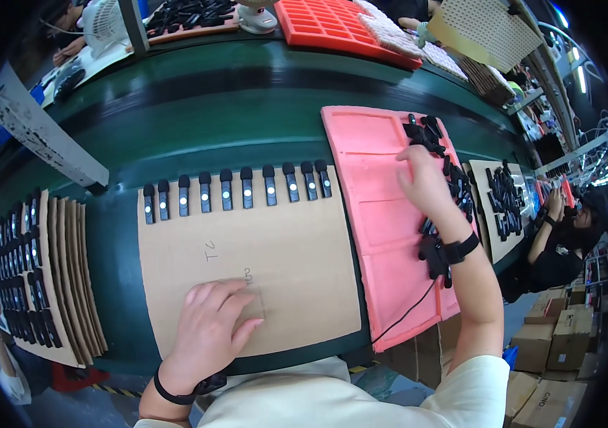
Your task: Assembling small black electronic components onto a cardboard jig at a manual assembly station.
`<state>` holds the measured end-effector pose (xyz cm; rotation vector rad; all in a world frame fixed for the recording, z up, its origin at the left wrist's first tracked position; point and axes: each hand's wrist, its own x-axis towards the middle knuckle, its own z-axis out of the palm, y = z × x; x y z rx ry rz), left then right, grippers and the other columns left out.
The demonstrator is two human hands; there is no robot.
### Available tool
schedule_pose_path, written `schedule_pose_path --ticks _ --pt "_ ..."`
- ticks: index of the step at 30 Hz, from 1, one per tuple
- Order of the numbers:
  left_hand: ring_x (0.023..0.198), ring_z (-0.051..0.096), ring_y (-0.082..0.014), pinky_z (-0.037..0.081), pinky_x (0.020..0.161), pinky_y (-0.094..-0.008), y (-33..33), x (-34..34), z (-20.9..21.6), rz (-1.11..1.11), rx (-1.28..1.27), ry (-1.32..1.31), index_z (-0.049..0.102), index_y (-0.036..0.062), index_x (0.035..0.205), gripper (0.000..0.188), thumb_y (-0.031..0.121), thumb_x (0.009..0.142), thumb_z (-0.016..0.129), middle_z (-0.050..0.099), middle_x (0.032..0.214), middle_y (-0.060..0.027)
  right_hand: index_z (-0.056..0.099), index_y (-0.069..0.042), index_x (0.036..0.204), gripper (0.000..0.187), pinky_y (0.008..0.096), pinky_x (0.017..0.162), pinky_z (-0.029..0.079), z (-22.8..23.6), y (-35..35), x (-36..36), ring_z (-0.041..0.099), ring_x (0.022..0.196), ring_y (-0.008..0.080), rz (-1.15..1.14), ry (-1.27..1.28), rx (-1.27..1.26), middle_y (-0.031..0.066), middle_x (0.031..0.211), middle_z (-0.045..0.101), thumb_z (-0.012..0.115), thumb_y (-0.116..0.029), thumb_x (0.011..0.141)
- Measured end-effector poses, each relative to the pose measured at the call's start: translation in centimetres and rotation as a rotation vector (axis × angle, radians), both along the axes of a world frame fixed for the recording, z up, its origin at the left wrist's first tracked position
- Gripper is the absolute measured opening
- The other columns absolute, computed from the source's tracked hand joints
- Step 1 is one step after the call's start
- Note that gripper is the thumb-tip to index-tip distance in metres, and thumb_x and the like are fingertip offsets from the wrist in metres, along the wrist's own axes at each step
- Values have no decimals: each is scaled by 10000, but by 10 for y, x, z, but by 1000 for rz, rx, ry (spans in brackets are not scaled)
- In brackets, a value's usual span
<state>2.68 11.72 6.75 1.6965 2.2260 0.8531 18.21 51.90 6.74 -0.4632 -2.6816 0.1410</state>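
Observation:
My left hand (213,321) lies on a flat cardboard sheet (304,278), fingers loosely spread and holding nothing. Along the sheet's far edge stands a row of several small black microphones (247,188), each with a dark foam-like tip and a bright round dot. To the right, my right hand (424,182) hovers over a pink foam tray (375,232). Its thumb and fingers are apart, and I see nothing between them. Loose black microphones (459,187) are heaped along the tray's right side, close to that hand. A black wrist device (446,251) sits on my right wrist.
Stacked cardboard sheets with more microphones (26,285) stand at the left, near a metal post (47,135). Beyond the green belt (247,107) is a red compartment tray (339,28). Another loaded cardboard sheet (496,207) and a co-worker (568,242) are at the right.

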Motion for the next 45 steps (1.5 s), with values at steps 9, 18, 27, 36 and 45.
schedule_pose_path --ticks 9,18,27,36,45 --pt "1044 565 -300 412 936 -425 -5 0 0 19 7 -37 635 43 1030 323 161 758 764 612 1119 -108 603 -11 1092 322 458 895 505 -24 82 30 616 1021 387 -526 -442 64 201 1072 643 634 -113 788" --pt "1049 573 -308 418 952 -409 -6 -7 15 40 12 -91 649 52 1037 332 109 733 769 630 1131 -107 582 20 1178 342 304 769 511 16 -3 15 629 863 194 -208 37 -671 107 953 642 571 -102 859" --pt "940 607 -305 450 880 -395 17 -11 51 95 220 -140 640 38 1093 356 148 774 753 646 1049 -106 602 38 1116 234 244 694 467 57 -177 -38 591 805 110 442 -239 -1236 56 930 637 554 -46 903" --pt "889 637 -281 471 911 -421 6 -15 35 87 482 -342 652 -13 1010 295 19 740 767 677 935 -135 579 34 1142 255 257 744 470 43 -184 -50 606 879 131 512 -63 -1430 77 976 645 595 -10 891" --pt "887 653 -254 468 961 -454 8 -8 25 159 632 -504 644 -6 985 252 9 761 758 690 939 -147 618 13 1094 361 205 631 419 32 -192 -49 537 698 85 544 127 -1620 47 901 614 781 -116 798"
